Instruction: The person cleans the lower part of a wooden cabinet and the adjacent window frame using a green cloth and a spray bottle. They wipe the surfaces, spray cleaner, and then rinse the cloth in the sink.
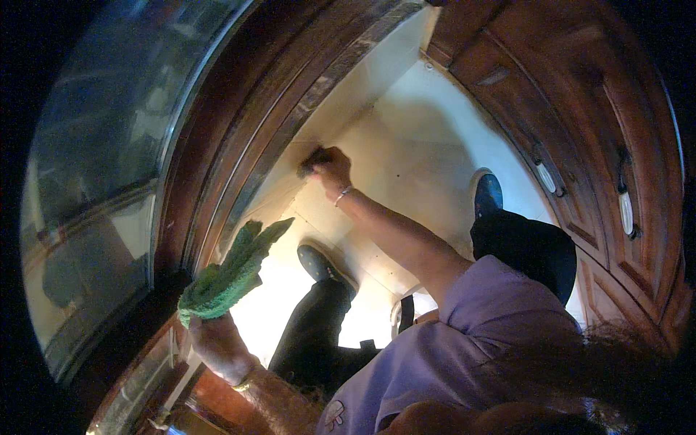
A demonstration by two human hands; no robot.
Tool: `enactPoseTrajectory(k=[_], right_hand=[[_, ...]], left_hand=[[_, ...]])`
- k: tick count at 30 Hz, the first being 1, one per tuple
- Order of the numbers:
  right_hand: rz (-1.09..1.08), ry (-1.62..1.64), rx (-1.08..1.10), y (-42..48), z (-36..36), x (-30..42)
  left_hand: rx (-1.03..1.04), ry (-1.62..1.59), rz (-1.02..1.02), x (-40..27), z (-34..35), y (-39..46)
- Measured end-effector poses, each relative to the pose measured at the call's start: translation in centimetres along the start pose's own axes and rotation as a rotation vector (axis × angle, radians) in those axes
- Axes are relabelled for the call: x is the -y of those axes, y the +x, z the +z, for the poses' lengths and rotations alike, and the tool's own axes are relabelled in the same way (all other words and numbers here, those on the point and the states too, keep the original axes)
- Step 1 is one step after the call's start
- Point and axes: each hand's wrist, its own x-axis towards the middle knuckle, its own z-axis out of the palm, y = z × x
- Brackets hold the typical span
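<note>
A green cloth [228,277], apparently terry, is bunched in my left hand [220,345] at the lower left, beside the dark wooden frame. Its loose ends stick up past my fingers. My right hand [334,168] reaches forward and is closed on a small dark brown thing, perhaps a brush or scouring pad [312,160], too blurred to name surely. That thing is against the pale panel [283,163] low under the wooden frame, close to where the panel meets the tiled floor [397,163].
Wooden cabinet doors [582,125] with pale handles [626,213] curve along the right. A dark wooden frame [228,125] with a glass pane [98,136] stands at the left. My two shoes [321,263] are on the floor; bright light falls near the left one.
</note>
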Motion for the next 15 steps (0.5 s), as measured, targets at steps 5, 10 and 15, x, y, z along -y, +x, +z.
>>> enactPoseTrajectory(k=[5,10,15], right_hand=[[-0.137,0.054,0.084,-5.7,2.5,2.8],[-0.309,-0.201,0.149,-4.8,1.8,-1.5],[-0.309,-0.146,0.026,0.1,-0.9,-0.9]], left_hand=[[0.03,0.004,0.053,0.2,0.7,0.0],[0.019,0.014,0.051,0.3,0.5,0.4],[0.027,0.0,0.036,0.7,0.6,0.5]])
